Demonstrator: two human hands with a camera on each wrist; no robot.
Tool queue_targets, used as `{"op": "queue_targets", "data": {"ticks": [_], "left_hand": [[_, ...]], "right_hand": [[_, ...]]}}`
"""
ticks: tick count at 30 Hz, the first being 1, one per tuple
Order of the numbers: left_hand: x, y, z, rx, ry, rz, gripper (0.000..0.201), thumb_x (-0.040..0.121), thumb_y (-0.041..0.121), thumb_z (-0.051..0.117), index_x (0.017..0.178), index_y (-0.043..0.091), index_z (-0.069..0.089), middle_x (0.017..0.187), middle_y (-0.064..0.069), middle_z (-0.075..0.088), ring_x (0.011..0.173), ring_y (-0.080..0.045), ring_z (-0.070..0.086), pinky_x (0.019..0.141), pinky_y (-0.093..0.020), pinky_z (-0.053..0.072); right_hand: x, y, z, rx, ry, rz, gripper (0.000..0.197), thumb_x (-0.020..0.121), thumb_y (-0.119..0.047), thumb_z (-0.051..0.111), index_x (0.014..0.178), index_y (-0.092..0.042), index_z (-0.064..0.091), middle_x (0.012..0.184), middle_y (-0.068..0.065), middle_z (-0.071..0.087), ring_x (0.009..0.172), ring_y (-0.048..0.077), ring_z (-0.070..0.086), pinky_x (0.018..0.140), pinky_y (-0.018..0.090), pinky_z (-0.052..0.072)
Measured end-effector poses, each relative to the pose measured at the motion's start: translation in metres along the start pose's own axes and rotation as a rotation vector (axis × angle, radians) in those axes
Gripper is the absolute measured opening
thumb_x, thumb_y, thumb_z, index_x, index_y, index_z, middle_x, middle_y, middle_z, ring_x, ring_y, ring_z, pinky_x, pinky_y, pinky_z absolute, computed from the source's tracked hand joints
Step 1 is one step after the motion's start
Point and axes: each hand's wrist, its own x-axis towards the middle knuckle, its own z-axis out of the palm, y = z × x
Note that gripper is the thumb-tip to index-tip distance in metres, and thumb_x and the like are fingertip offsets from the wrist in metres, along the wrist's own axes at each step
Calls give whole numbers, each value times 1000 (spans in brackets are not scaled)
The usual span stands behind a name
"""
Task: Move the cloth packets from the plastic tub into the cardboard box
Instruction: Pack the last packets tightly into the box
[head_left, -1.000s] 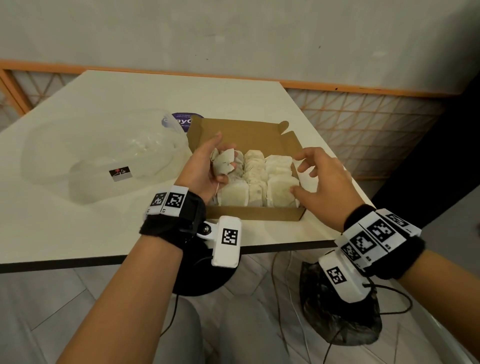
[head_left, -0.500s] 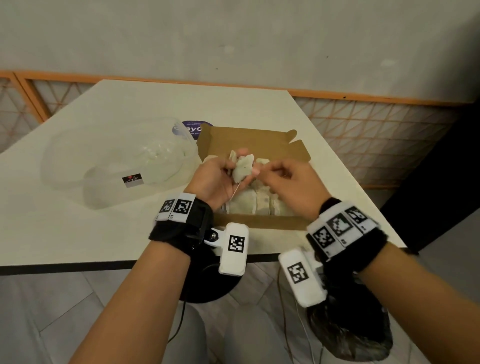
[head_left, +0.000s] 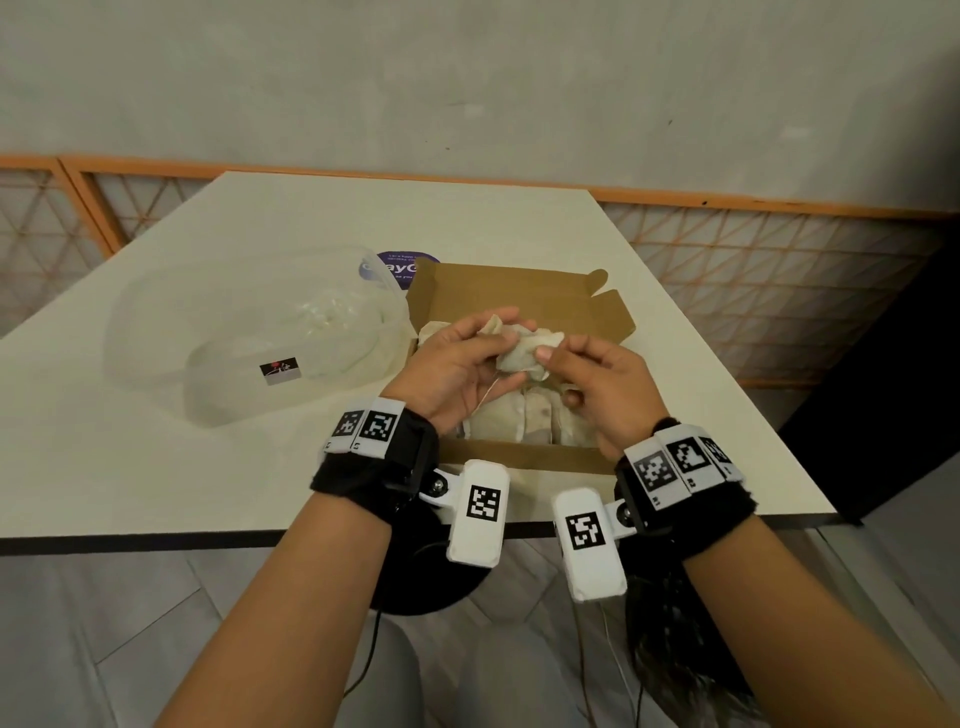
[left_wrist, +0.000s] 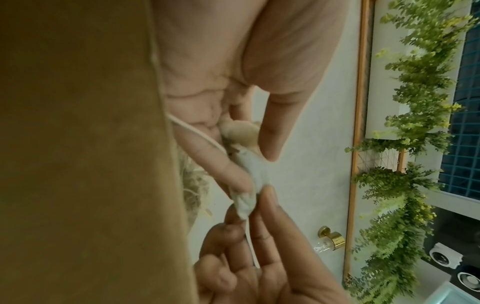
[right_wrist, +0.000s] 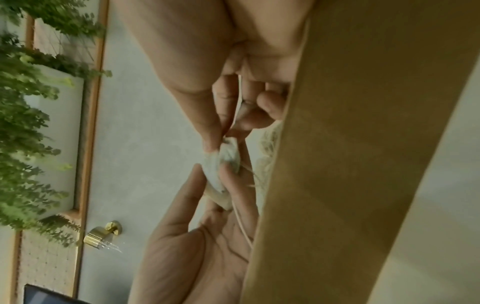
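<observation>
Both hands hold one off-white cloth packet (head_left: 522, 353) just above the open cardboard box (head_left: 519, 291). My left hand (head_left: 467, 358) grips its left end between thumb and fingers. My right hand (head_left: 582, 364) pinches its right end. A thin string (head_left: 485, 397) hangs from the packet. In the left wrist view the packet (left_wrist: 255, 170) sits between the fingertips of both hands, and the right wrist view shows the same packet (right_wrist: 223, 164). Several more packets (head_left: 524, 423) lie packed in the box below. The clear plastic tub (head_left: 249, 332) stands left of the box and looks empty.
The white table (head_left: 156, 467) ends close to the box's front wall and right side. A purple round sticker (head_left: 400, 265) lies behind the tub and box. An orange lattice railing (head_left: 753, 291) runs behind the table. A dark bag (head_left: 670, 644) hangs below the table edge.
My right hand has left the packets in the box and come over to pinch the packet that the left hand held. Both hands now hold it over the box's middle.
</observation>
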Motion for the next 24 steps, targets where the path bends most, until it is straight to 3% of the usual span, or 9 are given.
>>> {"op": "queue_targets", "data": {"ticks": [6, 9, 12, 14, 17, 19, 21, 24], "left_hand": [[2, -2, -1, 68, 100, -10, 20, 86, 4, 62, 103, 16, 62, 82, 2, 71, 61, -6, 65, 52, -15, 52], [2, -5, 1, 157, 77, -65, 10, 86, 9, 65, 87, 18, 59, 67, 4, 64, 52, -4, 58, 43, -12, 44], [4, -6, 0, 221, 77, -69, 20, 86, 6, 64, 74, 18, 53, 57, 8, 58, 45, -1, 49, 40, -10, 35], [4, -7, 0, 248, 82, -55, 23, 85, 5, 65, 70, 17, 53, 56, 8, 55, 45, 0, 46, 40, -10, 31], [3, -7, 1, 284, 77, -45, 12, 86, 3, 63, 80, 14, 62, 64, 7, 60, 51, 0, 47, 40, -10, 28], [2, -7, 1, 310, 76, -48, 13, 85, 0, 62, 85, 12, 67, 67, 7, 63, 54, 0, 49, 40, -9, 28], [2, -6, 2, 334, 76, -52, 15, 84, -2, 63, 86, 12, 68, 69, 5, 64, 57, -1, 49, 40, -9, 28], [2, -6, 1, 362, 61, -59, 15, 83, -3, 63, 83, 11, 68, 70, 4, 65, 61, -1, 49, 41, -10, 27]], "right_hand": [[-1, -3, 0, 144, 57, 20, 25, 89, -8, 56, 66, -18, 50, 78, 1, 59, 69, 12, 54, 53, 21, 41], [-2, -2, 0, 169, 45, -12, 17, 86, -4, 60, 86, -18, 51, 77, 1, 65, 67, 12, 61, 52, 21, 46], [-4, -2, -1, 132, -32, -7, 31, 83, -4, 63, 106, -22, 52, 78, 4, 65, 71, 13, 63, 59, 23, 50], [-4, -2, 1, 89, -47, 19, 25, 82, -8, 66, 103, -20, 60, 79, 1, 68, 76, 14, 63, 67, 27, 49], [-5, -3, 3, 76, -34, 47, 12, 80, -8, 67, 92, -11, 68, 86, 8, 68, 83, 21, 63, 77, 36, 51], [-5, -6, 0, 42, -16, 39, 7, 80, -5, 67, 86, -8, 68, 79, 6, 67, 73, 14, 64, 65, 25, 53], [-3, -14, -5, -109, -13, -8, 6, 80, -5, 68, 86, -5, 69, 74, -1, 66, 61, 0, 61, 54, 11, 46], [2, -27, -12, -343, -102, -38, 16, 79, -10, 70, 93, -2, 69, 80, -3, 66, 68, -2, 61, 62, 5, 47]]}}
